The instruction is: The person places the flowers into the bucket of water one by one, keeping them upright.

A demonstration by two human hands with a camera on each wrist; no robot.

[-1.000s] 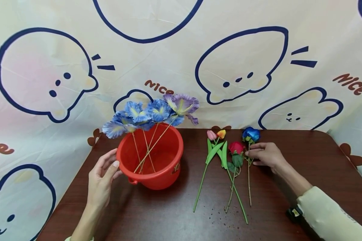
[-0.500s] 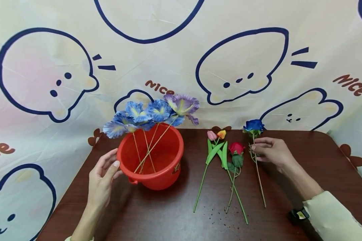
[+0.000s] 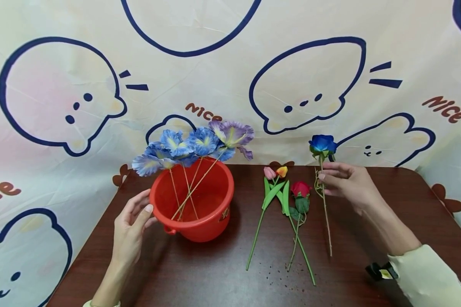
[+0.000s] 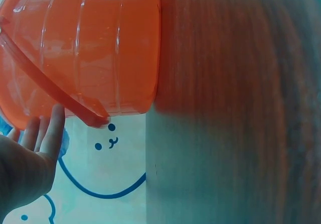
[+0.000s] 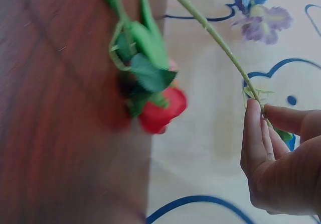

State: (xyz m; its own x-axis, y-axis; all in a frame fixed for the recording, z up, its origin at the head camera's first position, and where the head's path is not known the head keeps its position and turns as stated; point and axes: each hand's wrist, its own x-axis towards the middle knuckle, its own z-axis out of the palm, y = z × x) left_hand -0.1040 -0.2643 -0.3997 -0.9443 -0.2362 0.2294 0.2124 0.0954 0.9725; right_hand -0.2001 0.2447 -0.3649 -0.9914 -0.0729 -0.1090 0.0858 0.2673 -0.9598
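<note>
Two hands show in the head view: right of centre, your right hand pinches the stem of the blue rose, bloom upward, off the desk; at lower left, your left hand is relaxed, its fingertips at the rim of the red bucket. In the left wrist view, your left fingers are nearly straight at lower left, below the bucket's wall. In the right wrist view, your thumb and fingers meet on the stem at right; the red rose is near centre.
</note>
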